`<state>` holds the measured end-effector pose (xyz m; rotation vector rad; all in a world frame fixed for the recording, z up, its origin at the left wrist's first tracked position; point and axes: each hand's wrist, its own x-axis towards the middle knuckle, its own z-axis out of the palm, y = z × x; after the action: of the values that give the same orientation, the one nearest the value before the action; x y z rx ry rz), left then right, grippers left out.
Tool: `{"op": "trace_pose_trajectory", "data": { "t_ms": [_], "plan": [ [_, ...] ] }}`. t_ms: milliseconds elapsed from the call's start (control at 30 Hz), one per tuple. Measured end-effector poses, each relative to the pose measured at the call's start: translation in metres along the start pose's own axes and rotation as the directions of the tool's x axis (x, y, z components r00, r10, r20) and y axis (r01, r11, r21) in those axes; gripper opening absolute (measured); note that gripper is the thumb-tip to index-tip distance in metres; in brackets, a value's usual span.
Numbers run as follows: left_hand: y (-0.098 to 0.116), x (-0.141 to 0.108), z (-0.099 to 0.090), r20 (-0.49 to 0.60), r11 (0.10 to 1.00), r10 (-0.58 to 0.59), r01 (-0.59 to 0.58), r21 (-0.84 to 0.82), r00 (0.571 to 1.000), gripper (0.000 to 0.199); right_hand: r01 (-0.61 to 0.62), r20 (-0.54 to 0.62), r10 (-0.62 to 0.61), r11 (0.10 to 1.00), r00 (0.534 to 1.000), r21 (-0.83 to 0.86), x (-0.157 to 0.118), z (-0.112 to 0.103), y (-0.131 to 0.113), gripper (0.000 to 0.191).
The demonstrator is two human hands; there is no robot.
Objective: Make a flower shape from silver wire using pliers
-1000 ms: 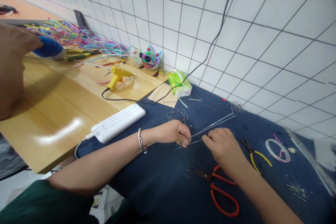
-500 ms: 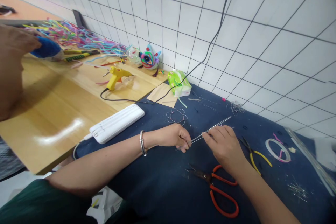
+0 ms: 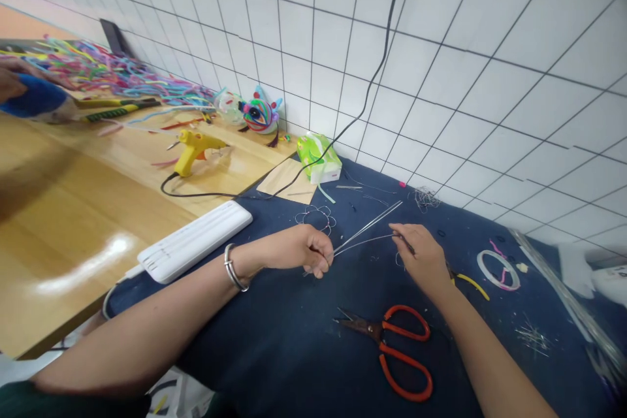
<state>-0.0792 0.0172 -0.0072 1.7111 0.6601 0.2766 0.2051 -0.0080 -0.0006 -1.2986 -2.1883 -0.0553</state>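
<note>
My left hand (image 3: 313, 252), with a silver bangle at the wrist, is closed on one end of several thin metal wires (image 3: 368, 227). The wires fan out to the upper right. My right hand (image 3: 416, 248) pinches the far end of a single wire (image 3: 365, 243), held apart from the others and slightly bowed. Just behind my left hand lies a flower-shaped wire ring (image 3: 317, 214). Orange-handled scissors (image 3: 379, 332) rest open on the dark blue cloth in front. Pliers with yellow handles (image 3: 473, 284) lie partly hidden behind my right hand.
A white power bank (image 3: 196, 241) stands left of my left forearm. Beyond it are a yellow glue gun (image 3: 191, 151) and its cable. A green tissue pack (image 3: 319, 158) sits near the wall. A white ring (image 3: 497, 270) and cut wires (image 3: 533, 338) lie right. Another person's hand (image 3: 29, 75) is far left.
My right hand has drawn one wire away from the bundle, and the wires now spread apart. The whole view has shifted, so things appear further left.
</note>
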Motion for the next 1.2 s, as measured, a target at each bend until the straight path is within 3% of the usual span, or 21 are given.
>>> {"op": "trace_pose_trajectory", "data": {
  "t_ms": [100, 200, 333, 467, 633, 867, 1067, 1200],
  "plan": [
    [0.001, 0.001, -0.001, -0.003, 0.999, -0.014, 0.014, -0.05, 1.0, 0.009, -0.176, -0.013, 0.18, 0.972, 0.984, 0.158, 0.0, -0.001, -0.002, 0.032],
    [0.002, 0.0, -0.003, -0.029, 0.995, -0.028, 0.025, -0.1, 0.999, 0.009, -0.328, 0.041, 0.34, 0.857, 0.939, 0.398, -0.001, 0.0, -0.007, 0.046],
    [0.009, -0.004, -0.006, -0.154, 0.99, 0.03, -0.05, -0.131, 0.988, 0.01, -0.4, 0.277, 0.289, 0.667, 0.917, 0.629, -0.004, 0.0, -0.021, 0.046],
    [0.011, -0.001, 0.001, -0.328, 0.978, 0.15, -0.189, -0.088, 0.933, 0.013, -0.45, 0.359, 0.291, 0.72, 0.887, 0.528, -0.001, 0.0, -0.037, 0.034],
    [-0.004, 0.015, 0.018, -0.271, 0.974, 0.227, -0.216, 0.069, 0.935, 0.013, -0.352, 0.338, 0.197, 0.791, 0.92, 0.5, 0.013, 0.013, -0.05, 0.039],
    [-0.021, 0.022, 0.02, -0.259, 0.976, 0.215, -0.215, 0.032, 0.942, 0.015, -0.186, 0.316, 0.006, 0.819, 0.949, 0.543, 0.037, 0.025, -0.068, 0.024],
    [-0.025, 0.019, 0.01, -0.185, 0.984, 0.146, -0.161, -0.071, 0.972, 0.02, -0.192, 0.307, 0.015, 0.809, 0.952, 0.556, 0.047, 0.028, -0.079, 0.011],
    [-0.027, 0.018, 0.004, -0.149, 0.979, 0.182, -0.193, -0.067, 0.972, 0.019, -0.191, 0.313, 0.02, 0.828, 0.95, 0.527, 0.049, 0.031, -0.084, 0.009]
  ]
}}
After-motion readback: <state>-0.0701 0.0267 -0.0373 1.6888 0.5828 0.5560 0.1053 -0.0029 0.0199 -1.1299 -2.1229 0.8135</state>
